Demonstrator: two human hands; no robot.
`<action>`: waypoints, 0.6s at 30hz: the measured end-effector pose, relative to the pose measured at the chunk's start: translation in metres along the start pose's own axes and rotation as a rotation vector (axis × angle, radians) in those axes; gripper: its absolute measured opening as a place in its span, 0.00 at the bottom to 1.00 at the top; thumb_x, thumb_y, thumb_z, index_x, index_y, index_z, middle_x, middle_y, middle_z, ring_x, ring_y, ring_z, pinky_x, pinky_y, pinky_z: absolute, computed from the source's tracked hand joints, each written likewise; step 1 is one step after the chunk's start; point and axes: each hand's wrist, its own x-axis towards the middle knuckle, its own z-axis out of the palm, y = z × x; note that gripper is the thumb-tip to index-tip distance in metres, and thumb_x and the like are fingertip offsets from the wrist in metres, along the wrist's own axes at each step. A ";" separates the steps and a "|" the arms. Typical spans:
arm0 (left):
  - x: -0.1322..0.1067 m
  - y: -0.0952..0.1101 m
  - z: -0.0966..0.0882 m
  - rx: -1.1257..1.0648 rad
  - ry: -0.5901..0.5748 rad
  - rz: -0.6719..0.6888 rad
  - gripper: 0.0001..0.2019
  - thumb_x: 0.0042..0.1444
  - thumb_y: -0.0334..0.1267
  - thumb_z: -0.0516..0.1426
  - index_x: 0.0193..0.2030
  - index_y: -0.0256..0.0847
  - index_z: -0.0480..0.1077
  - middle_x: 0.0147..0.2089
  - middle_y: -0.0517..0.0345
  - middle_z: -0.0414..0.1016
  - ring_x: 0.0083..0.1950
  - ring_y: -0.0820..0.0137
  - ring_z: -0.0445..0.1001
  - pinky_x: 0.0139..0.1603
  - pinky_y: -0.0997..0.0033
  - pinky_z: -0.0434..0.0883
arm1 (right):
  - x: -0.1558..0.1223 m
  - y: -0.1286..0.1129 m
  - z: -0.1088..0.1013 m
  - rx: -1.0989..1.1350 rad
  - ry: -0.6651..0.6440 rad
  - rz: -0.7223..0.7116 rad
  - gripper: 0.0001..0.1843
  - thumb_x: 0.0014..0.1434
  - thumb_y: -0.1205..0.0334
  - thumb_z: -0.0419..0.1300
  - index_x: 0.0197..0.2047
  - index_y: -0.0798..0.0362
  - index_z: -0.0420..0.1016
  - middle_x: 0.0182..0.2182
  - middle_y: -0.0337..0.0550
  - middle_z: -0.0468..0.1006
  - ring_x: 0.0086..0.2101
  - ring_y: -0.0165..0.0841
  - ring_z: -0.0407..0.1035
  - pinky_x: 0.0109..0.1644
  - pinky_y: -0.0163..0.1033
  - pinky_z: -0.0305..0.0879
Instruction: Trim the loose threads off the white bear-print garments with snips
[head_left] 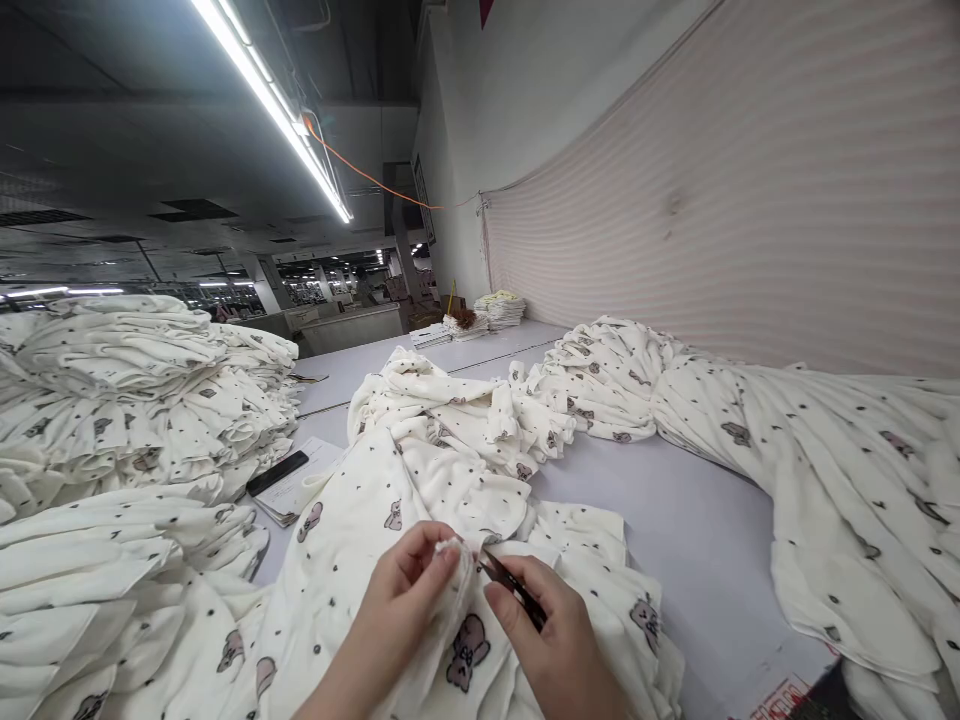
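Note:
My left hand (pixel 415 590) pinches the edge of a white fleecy cloth (pixel 397 480) printed with bears and small dark dots. In my right hand (pixel 551 625) is a pair of dark thread snips (pixel 517 588), gripped between thumb and fingers. The tips of the snips point left, close to the cloth edge at my left fingertips. The cloth spreads over the table in front of me in loose folds, with more layers of the same print under my right hand.
Tall piles of the same printed cloth (pixel 135 400) stand at left, and a long gathered heap (pixel 720 420) lies along the right. A black phone (pixel 277 473) rests on a paper pad (pixel 304 485). Folded stacks (pixel 500 310) sit at the far end of the table (pixel 697 510), beside a striped curtain (pixel 720 200).

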 end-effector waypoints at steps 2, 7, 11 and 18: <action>-0.002 -0.012 0.005 0.089 -0.026 0.008 0.13 0.58 0.49 0.58 0.38 0.41 0.69 0.32 0.59 0.73 0.36 0.68 0.70 0.38 0.72 0.67 | 0.005 -0.003 0.001 -0.076 -0.060 -0.022 0.12 0.60 0.54 0.59 0.40 0.51 0.79 0.35 0.45 0.81 0.37 0.39 0.74 0.41 0.37 0.69; -0.001 -0.016 0.007 0.220 -0.064 -0.013 0.17 0.57 0.53 0.57 0.33 0.39 0.68 0.28 0.63 0.64 0.31 0.71 0.61 0.33 0.73 0.61 | 0.012 0.000 0.003 -0.113 -0.059 -0.019 0.11 0.59 0.54 0.60 0.37 0.50 0.81 0.33 0.44 0.82 0.35 0.38 0.75 0.37 0.35 0.68; 0.007 -0.007 0.007 0.265 -0.139 -0.028 0.14 0.56 0.49 0.58 0.30 0.39 0.67 0.26 0.64 0.62 0.29 0.73 0.59 0.30 0.75 0.58 | 0.018 0.009 -0.001 -0.059 -0.060 0.058 0.15 0.60 0.51 0.59 0.32 0.52 0.81 0.26 0.42 0.80 0.30 0.36 0.73 0.32 0.34 0.65; 0.060 -0.006 0.000 0.711 -0.008 0.160 0.12 0.56 0.44 0.55 0.44 0.43 0.70 0.43 0.53 0.71 0.43 0.60 0.72 0.41 0.65 0.67 | 0.021 0.043 -0.001 0.290 0.141 0.355 0.24 0.58 0.40 0.56 0.31 0.54 0.73 0.23 0.36 0.69 0.18 0.23 0.54 0.20 0.30 0.49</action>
